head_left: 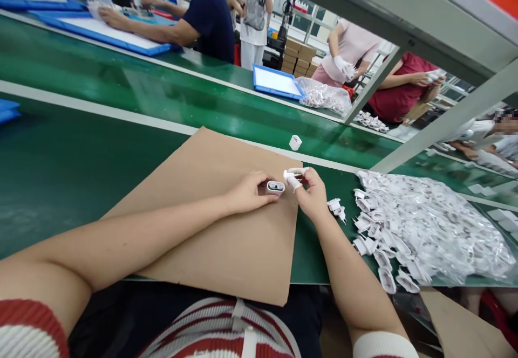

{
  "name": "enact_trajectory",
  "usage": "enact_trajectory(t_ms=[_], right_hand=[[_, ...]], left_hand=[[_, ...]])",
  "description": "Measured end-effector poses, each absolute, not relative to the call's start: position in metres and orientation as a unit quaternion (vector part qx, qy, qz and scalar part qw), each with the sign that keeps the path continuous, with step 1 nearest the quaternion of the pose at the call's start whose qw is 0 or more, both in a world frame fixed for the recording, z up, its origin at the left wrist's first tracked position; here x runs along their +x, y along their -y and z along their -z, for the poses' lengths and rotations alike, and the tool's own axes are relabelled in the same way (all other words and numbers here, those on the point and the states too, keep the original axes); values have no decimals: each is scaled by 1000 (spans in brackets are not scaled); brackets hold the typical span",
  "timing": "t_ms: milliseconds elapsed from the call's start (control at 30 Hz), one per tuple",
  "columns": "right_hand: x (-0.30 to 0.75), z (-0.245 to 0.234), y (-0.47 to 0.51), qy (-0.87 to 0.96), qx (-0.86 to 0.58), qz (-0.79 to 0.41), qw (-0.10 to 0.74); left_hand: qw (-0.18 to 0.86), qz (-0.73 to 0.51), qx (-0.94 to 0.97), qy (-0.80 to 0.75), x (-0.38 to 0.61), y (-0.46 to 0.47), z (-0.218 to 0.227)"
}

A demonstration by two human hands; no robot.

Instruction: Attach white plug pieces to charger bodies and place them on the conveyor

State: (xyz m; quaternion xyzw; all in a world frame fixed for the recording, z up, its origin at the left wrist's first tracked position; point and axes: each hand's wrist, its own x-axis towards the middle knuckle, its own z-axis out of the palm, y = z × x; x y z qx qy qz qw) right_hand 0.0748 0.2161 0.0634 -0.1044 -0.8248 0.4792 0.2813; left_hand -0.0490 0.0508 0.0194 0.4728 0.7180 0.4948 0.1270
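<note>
My left hand (249,191) is closed round a small white plug-shaped part (275,187), holding it over a brown cardboard sheet (210,223). Just to its right, my right hand (311,193) wears white finger cots on thumb and forefinger and pinches at the end of that same part. A large heap of small white parts in clear plastic wrap (424,228) lies on the green table to the right of my right hand. A few loose ones (336,207) sit beside my right wrist.
One white part (295,142) stands alone on the green conveyor belt (121,88) beyond the cardboard. A blue tray (277,82) and a bag of parts (324,96) lie across the belt. Other people work on the far side. Grey frame bars (437,126) slant overhead on the right.
</note>
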Motion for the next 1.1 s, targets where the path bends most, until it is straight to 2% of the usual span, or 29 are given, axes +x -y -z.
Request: enact_trajectory(t_ms=[200,333,600,900,1100], right_hand=[[76,-64,-203,935,3,-250,253],[71,-63,-201,958,22,-175,227],[72,-66,-201,960,33,-140,239],[61,-76,-202,978,38,-130,160],[57,-82,-198,980,-37,-136,142]], left_hand=[[137,-502,472,-712,-53,-52,-17],[134,-509,471,-708,-54,-53,-17],[135,-512,461,-712,-53,-53,-20],[156,-520,458,-704,-55,-53,-18],[157,-514,453,-711,-54,-54,-20]])
